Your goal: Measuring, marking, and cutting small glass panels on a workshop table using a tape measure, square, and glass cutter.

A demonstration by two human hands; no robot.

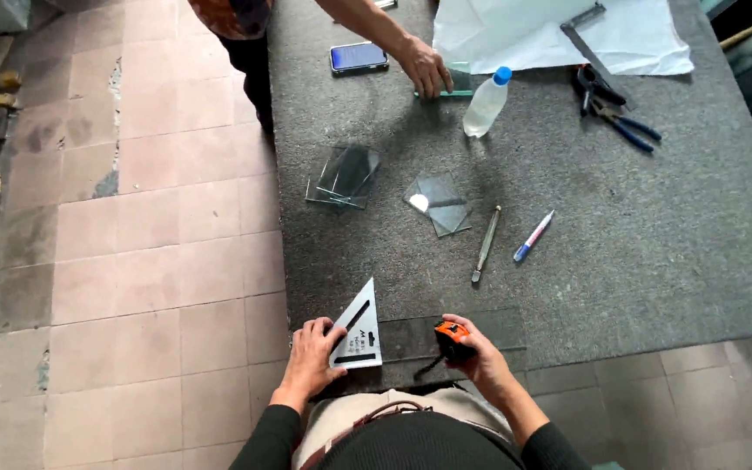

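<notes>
Two hands at 6 o'clock on table [637, 261]: left hand [313, 357], fingers spread, presses triangular square [360, 331]; right hand [479, 357], grip clamped on orange tape measure [452, 338], just beside square.

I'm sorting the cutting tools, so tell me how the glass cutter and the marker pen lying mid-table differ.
The glass cutter is a plain grey metal rod; the marker pen is white with a blue tip and a red band. The cutter looks longer and thinner, the pen shorter and thicker. The cutter lies closer to the small glass squares. Both lie flat and untouched on the grey table, slanted much alike.
</notes>
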